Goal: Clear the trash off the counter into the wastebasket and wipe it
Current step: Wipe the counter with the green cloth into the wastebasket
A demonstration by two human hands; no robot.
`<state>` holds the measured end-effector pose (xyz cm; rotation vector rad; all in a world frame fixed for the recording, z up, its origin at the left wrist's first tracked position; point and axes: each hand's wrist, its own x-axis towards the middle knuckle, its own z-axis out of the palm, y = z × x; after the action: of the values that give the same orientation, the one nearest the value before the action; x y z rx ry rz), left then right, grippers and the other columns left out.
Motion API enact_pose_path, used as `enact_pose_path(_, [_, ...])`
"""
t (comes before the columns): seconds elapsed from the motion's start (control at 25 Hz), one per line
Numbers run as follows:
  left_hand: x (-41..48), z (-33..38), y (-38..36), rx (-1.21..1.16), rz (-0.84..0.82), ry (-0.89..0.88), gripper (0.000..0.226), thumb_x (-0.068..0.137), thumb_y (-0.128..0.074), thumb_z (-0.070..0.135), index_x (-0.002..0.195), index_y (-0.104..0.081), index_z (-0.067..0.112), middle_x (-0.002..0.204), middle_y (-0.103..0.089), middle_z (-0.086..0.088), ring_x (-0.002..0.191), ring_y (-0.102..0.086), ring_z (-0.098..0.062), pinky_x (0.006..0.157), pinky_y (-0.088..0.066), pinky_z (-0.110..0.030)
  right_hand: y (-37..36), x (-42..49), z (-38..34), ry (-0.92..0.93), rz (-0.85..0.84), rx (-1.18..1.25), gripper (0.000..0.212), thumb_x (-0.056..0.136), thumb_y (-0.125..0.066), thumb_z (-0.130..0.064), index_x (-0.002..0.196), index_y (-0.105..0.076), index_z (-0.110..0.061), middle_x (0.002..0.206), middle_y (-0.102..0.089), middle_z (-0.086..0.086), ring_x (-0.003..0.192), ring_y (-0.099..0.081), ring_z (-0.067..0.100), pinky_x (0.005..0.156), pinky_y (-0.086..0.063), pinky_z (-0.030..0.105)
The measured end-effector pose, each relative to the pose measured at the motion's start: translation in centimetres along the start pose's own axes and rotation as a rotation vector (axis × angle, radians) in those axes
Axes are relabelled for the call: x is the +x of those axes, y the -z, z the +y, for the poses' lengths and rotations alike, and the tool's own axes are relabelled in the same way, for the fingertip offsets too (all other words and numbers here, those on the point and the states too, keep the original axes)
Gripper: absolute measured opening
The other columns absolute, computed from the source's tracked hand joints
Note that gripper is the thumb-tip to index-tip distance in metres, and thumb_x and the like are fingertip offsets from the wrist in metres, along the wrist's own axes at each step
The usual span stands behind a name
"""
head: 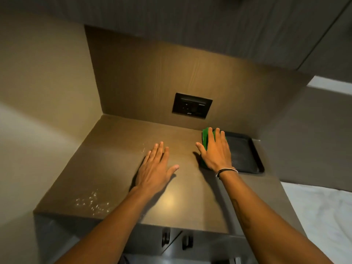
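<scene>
While both hands lie flat on it, the counter [118, 155] reads as a smooth brown matte slab with faint wood grain, squared front edge, and a warm light glare near the front middle. Same grain runs up the back panel [152, 77], which carries a dark rectangular socket plate [192, 105]. Water droplets [93, 203] speckle the front-left corner, a thinner streak further back near the left fingertips. Black tray [245, 151], shallow, rounded corners, raised rim, sits at the counter's right end; nothing visible inside it, surface looks slightly dusty or smeared. Green cloth [205, 137], folded, lies on the counter just left of the tray, touching or overlapping its rim; can't tell which. Right hand [216, 151] presses palm-down on the cloth, fingers straight and slightly spread, not curled around it; thin bracelet [226, 170] at the wrist. Left hand [155, 168] is empty, splayed flat on bare counter, thumb out, well apart from the cloth. Two dark cabinet handles [176, 240] show below the front edge. No wastebasket in view.
</scene>
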<state>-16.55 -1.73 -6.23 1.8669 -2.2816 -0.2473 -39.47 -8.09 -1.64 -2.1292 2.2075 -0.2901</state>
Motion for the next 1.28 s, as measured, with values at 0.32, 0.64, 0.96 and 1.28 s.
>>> enact_pose_path(0.32, [0.3,-0.8,-3.6,-0.002,0.039,0.055,0.084,0.102,-0.014,0.072,0.168,-0.001,0.021,0.175,0.015,-0.005,0.163,0.01,-0.019,0.132,0.002,-0.037,-3.6,3.2,1.9,-0.083,-0.158,0.084,0.075,0.107,-0.033,-0.063,0.169,-0.006,-0.03,0.178,-0.004,0.016,0.165,-0.005,0.041,0.135,-0.009,0.057])
enact_pose_path(0.64, [-0.3,-0.7,-3.5,0.009,0.031,0.047,0.083,0.103,-0.009,0.071,0.167,0.002,0.019,0.177,0.01,-0.006,0.163,0.008,-0.019,0.134,-0.001,-0.039,-4.5,3.6,2.5,-0.116,0.01,0.236,0.062,0.105,-0.046,-0.006,0.164,-0.031,-0.019,0.16,-0.046,0.024,0.147,-0.044,0.049,0.121,-0.04,0.062])
enact_pose_path(0.96, [-0.2,-1.0,-4.0,0.018,0.051,0.035,0.083,0.104,-0.012,0.071,0.168,-0.004,0.018,0.178,0.002,-0.007,0.164,0.001,-0.022,0.133,-0.001,-0.039,-5.6,5.2,4.0,-0.184,-0.026,0.204,0.063,0.107,-0.052,-0.022,0.165,-0.029,-0.022,0.171,-0.028,0.02,0.157,-0.026,0.045,0.127,-0.028,0.06])
enact_pose_path(1.28, [-0.2,-0.9,-3.7,0.035,0.047,0.039,0.083,0.104,-0.012,0.07,0.168,-0.003,0.018,0.178,0.002,-0.008,0.164,0.001,-0.022,0.128,0.005,-0.036,-5.1,5.7,3.7,-0.172,-0.059,0.153,0.066,0.103,-0.05,-0.004,0.164,-0.033,-0.02,0.172,-0.026,0.02,0.158,-0.024,0.046,0.129,-0.025,0.062])
